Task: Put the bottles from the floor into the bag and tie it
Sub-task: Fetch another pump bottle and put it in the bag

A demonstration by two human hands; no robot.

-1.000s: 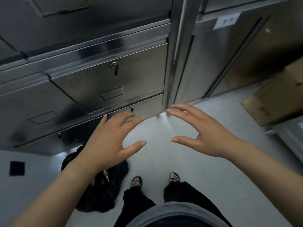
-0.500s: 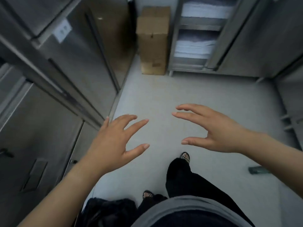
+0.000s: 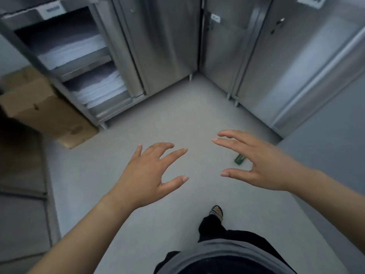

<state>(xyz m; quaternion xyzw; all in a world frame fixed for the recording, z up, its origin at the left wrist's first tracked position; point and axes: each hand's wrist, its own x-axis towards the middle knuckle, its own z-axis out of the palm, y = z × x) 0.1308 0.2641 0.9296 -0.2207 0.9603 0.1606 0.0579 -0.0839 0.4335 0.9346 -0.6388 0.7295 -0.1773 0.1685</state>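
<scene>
Right hand [image 3: 264, 167] splayed, empty, half-hides green bottle [image 3: 239, 159]; left hand [image 3: 146, 175] ditto empty.

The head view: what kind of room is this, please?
Probably a back storage room of a kitchen or laundry. Stainless steel cabinets line the walls, an open steel rack holds stacks of folded white sheets or cloths, and a cardboard box stands on the plain grey floor.
</scene>
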